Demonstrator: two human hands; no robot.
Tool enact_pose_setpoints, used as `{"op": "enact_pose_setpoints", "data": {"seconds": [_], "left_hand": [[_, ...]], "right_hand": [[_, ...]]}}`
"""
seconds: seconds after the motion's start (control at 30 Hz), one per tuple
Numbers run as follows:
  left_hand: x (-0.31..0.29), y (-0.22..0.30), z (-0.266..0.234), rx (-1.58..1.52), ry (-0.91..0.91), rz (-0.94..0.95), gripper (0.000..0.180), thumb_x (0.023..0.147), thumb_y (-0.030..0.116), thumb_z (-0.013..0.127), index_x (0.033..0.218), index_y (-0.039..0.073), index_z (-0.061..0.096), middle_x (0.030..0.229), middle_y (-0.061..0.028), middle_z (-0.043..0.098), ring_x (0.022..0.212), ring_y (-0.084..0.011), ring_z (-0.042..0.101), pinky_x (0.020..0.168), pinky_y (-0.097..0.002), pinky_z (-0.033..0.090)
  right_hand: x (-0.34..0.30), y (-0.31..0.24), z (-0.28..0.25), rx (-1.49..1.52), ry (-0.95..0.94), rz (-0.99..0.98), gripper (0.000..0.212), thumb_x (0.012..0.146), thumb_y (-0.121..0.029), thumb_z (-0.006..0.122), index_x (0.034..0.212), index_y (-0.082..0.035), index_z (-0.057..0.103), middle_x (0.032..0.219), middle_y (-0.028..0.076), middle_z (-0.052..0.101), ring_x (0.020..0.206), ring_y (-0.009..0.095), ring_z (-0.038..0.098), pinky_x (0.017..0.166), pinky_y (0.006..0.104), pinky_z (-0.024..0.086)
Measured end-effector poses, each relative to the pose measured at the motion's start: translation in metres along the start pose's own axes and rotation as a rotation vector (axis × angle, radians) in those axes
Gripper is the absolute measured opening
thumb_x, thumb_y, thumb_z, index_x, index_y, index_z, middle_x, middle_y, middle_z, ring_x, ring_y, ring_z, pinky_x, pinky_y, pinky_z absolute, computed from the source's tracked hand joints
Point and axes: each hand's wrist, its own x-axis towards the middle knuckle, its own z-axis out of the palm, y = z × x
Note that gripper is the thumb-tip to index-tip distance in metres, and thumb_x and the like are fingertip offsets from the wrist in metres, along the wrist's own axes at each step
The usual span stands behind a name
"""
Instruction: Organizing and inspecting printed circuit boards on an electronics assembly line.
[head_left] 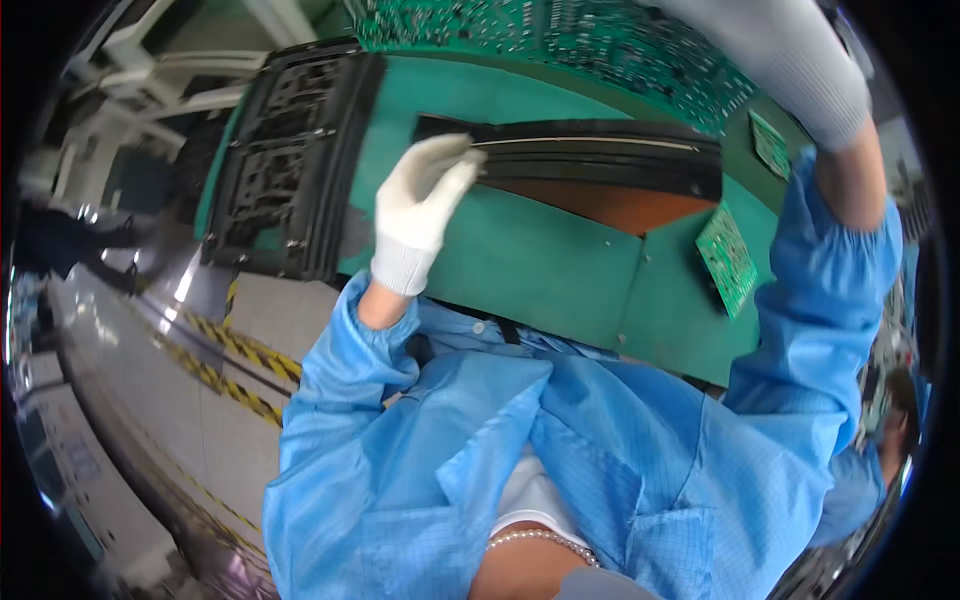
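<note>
My left hand [420, 205], in a white glove, grips the left end of a long flat black panel [610, 160] that lies on the green work surface [540, 270]. My right hand [790, 60], also in a white glove, is raised high at the top right, over a large green circuit board [560, 35]. Its fingers run out of the picture, so what it holds is hidden. Both my arms wear blue coat sleeves.
A black slotted tray [290, 160] stands at the left edge of the green surface. Two small green circuit boards [727, 260] [770, 143] lie at the right. The floor at the left carries yellow-black striped tape [235, 365]. Another person in blue is at the far right [880, 440].
</note>
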Motion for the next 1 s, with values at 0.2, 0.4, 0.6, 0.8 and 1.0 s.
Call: {"op": "enact_pose_setpoints", "data": {"seconds": [0.2, 0.4, 0.6, 0.8, 1.0], "left_hand": [[-0.021, -0.032, -0.007, 0.294, -0.060, -0.055, 0.025, 0.096, 0.005, 0.060, 0.119, -0.006, 0.059, 0.109, -0.0151, 0.069, 0.102, -0.0180, 0.065, 0.093, -0.0285, 0.050], [-0.021, -0.039, -0.009, 0.207, -0.007, -0.064, 0.023, 0.095, 0.005, 0.062, 0.117, -0.003, 0.062, 0.106, -0.0116, 0.070, 0.099, -0.0157, 0.066, 0.090, -0.0272, 0.051], [-0.026, -0.034, -0.008, 0.188, 0.106, 0.006, 0.022, 0.096, 0.004, 0.060, 0.116, -0.004, 0.062, 0.107, -0.0132, 0.070, 0.100, -0.0174, 0.066, 0.091, -0.0279, 0.050], [-0.032, -0.034, -0.013, 0.220, 0.492, 0.338, 0.030, 0.099, 0.001, 0.048, 0.129, -0.004, 0.049, 0.119, -0.0177, 0.061, 0.111, -0.0246, 0.061, 0.096, -0.0375, 0.051], [-0.027, -0.043, -0.018, 0.210, 0.567, 0.532, 0.037, 0.104, 0.013, 0.039, 0.136, -0.005, 0.040, 0.132, -0.0234, 0.052, 0.122, -0.0313, 0.054, 0.101, -0.0450, 0.046]], "right_hand": [[0.023, -0.008, 0.032, -0.077, -0.352, 0.020, 0.026, 0.081, -0.016, 0.068, 0.105, -0.004, 0.069, 0.094, 0.019, 0.069, 0.093, 0.037, 0.066, 0.082, 0.0427, 0.053], [0.033, 0.001, 0.047, -0.105, -0.685, 0.104, 0.027, 0.082, -0.017, 0.067, 0.106, -0.004, 0.069, 0.093, 0.020, 0.069, 0.091, 0.038, 0.067, 0.079, 0.0447, 0.053], [0.013, -0.021, 0.044, -0.069, -0.448, -0.192, 0.015, 0.084, -0.015, 0.062, 0.093, -0.004, 0.065, 0.083, 0.016, 0.067, 0.081, 0.034, 0.068, 0.070, 0.0414, 0.054], [-0.024, -0.059, 0.068, -0.434, -0.359, -0.097, 0.017, 0.083, -0.014, 0.063, 0.096, -0.002, 0.064, 0.080, 0.007, 0.066, 0.073, 0.019, 0.065, 0.065, 0.0296, 0.051], [-0.066, -0.097, 0.071, -0.306, -0.495, -0.223, 0.039, 0.076, -0.019, 0.058, 0.107, 0.003, 0.063, 0.083, 0.007, 0.062, 0.074, 0.020, 0.059, 0.068, 0.0324, 0.046]]}}
